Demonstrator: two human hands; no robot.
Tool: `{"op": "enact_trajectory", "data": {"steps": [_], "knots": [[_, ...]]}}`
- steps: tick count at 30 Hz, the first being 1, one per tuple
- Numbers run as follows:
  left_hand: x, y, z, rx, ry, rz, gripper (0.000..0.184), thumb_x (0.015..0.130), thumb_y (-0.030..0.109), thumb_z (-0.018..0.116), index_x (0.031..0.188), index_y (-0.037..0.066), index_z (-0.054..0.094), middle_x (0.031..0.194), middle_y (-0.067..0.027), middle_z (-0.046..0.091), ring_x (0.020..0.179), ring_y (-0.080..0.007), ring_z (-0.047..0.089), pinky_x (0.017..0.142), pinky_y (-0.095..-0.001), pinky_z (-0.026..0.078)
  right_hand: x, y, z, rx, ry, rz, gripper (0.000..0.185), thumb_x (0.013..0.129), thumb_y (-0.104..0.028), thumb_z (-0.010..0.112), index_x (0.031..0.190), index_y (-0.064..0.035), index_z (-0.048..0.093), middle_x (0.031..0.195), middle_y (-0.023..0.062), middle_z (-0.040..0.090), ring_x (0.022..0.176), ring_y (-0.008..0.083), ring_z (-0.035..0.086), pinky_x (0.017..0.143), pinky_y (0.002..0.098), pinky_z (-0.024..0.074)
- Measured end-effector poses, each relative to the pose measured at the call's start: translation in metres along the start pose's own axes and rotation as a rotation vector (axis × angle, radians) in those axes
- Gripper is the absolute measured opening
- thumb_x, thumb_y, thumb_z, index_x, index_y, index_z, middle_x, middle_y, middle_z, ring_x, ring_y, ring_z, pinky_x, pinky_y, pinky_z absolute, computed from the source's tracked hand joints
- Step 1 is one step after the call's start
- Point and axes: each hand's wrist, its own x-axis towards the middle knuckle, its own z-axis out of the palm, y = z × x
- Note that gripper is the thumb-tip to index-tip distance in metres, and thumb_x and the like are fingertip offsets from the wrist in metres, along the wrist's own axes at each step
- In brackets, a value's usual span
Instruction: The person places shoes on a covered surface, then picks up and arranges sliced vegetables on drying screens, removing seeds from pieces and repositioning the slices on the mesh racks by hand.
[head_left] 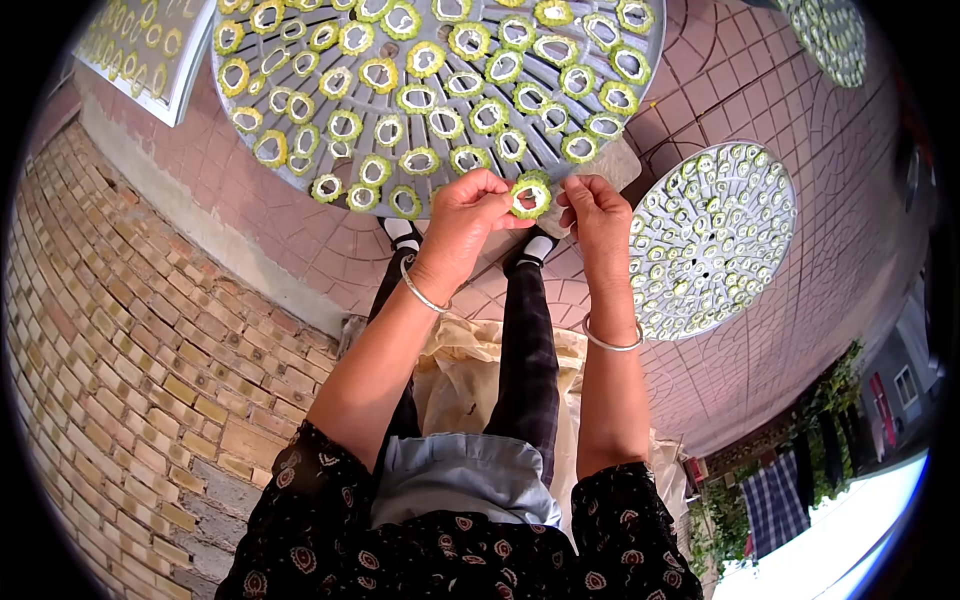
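Observation:
Between the fingers of my left hand (468, 222) is a green ring-shaped slice (530, 198) with a pale inner edge and a hollow middle. My right hand (597, 212) is just to the right of that slice, thumb and fingertips pinched together; whether something small is between them is hidden. Both hands are at the near edge of a large round grey slatted tray (645, 50). Many similar green and yellowish slices, such as one ring (420, 160), lie spread over it.
A second round tray (700, 262) of slices stands at the right, another (828, 40) at the top right. A white-framed rectangular tray (180, 95) is at the upper left. A brick wall (130, 370) runs along the left. Pale cloth (460, 370) lies behind the legs.

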Motion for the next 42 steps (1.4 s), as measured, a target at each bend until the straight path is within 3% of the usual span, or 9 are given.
{"op": "enact_trajectory", "data": {"steps": [3, 13, 22, 31, 37, 42], "knots": [[0.005, -0.005, -0.002, 0.02, 0.0, -0.022, 0.006, 0.087, 0.004, 0.055, 0.083, 0.0, 0.056, 0.088, -0.0074, 0.06, 0.082, -0.0169, 0.062, 0.076, -0.0369, 0.056, -0.013, -0.006, 0.003, 0.218, -0.234, 0.139, 0.017, 0.087, -0.022, 0.063, 0.087, -0.0052, 0.064, 0.063, -0.0006, 0.057, 0.048, 0.0048, 0.045, 0.044, 0.0174, 0.0328], [0.006, -0.009, -0.004, 0.081, 0.036, -0.033, 0.008, 0.088, 0.006, 0.053, 0.084, -0.001, 0.056, 0.086, -0.0077, 0.061, 0.076, -0.0173, 0.064, 0.069, -0.033, 0.056, -0.008, 0.003, 0.009, 0.189, -0.166, 0.072, 0.017, 0.09, -0.02, 0.058, 0.087, -0.0037, 0.061, 0.06, -0.0021, 0.052, 0.048, 0.0052, 0.042, 0.044, 0.019, 0.0324], [0.01, -0.011, -0.002, 0.093, 0.051, -0.064, 0.01, 0.09, 0.007, 0.052, 0.094, -0.001, 0.055, 0.088, -0.0096, 0.061, 0.078, -0.0222, 0.066, 0.068, -0.0323, 0.055, -0.009, 0.005, 0.009, 0.233, -0.126, 0.041, 0.009, 0.085, -0.01, 0.064, 0.087, -0.0021, 0.061, 0.064, -0.0018, 0.055, 0.051, 0.0047, 0.048, 0.044, 0.0184, 0.0352], [0.016, -0.009, 0.006, 0.101, 0.095, -0.033, 0.014, 0.086, 0.005, 0.056, 0.098, -0.002, 0.056, 0.09, -0.0092, 0.061, 0.081, -0.0219, 0.066, 0.069, -0.0313, 0.054, 0.003, 0.01, 0.018, 0.217, 0.007, -0.027, 0.01, 0.085, -0.009, 0.063, 0.088, -0.0006, 0.061, 0.068, -0.0003, 0.058, 0.051, 0.0042, 0.048, 0.042, 0.0186, 0.0348], [0.026, -0.012, 0.011, 0.196, 0.115, 0.042, 0.01, 0.081, -0.005, 0.055, 0.09, 0.0, 0.057, 0.088, -0.008, 0.061, 0.074, -0.0151, 0.064, 0.066, -0.0272, 0.054, 0.001, 0.016, 0.022, 0.17, 0.071, -0.274, 0.008, 0.081, -0.001, 0.065, 0.087, -0.0015, 0.06, 0.076, -0.0005, 0.06, 0.061, 0.0055, 0.053, 0.053, 0.0197, 0.0433], [0.028, -0.013, 0.008, 0.003, 0.015, 0.146, 0.014, 0.08, -0.006, 0.055, 0.092, 0.0, 0.058, 0.097, -0.01, 0.063, 0.087, -0.0143, 0.061, 0.075, -0.0281, 0.051, -0.012, 0.019, 0.022, -0.016, 0.109, -0.569, 0.015, 0.076, 0.008, 0.063, 0.086, -0.0026, 0.059, 0.085, 0.004, 0.062, 0.072, 0.0108, 0.057, 0.066, 0.0236, 0.0478]]}}
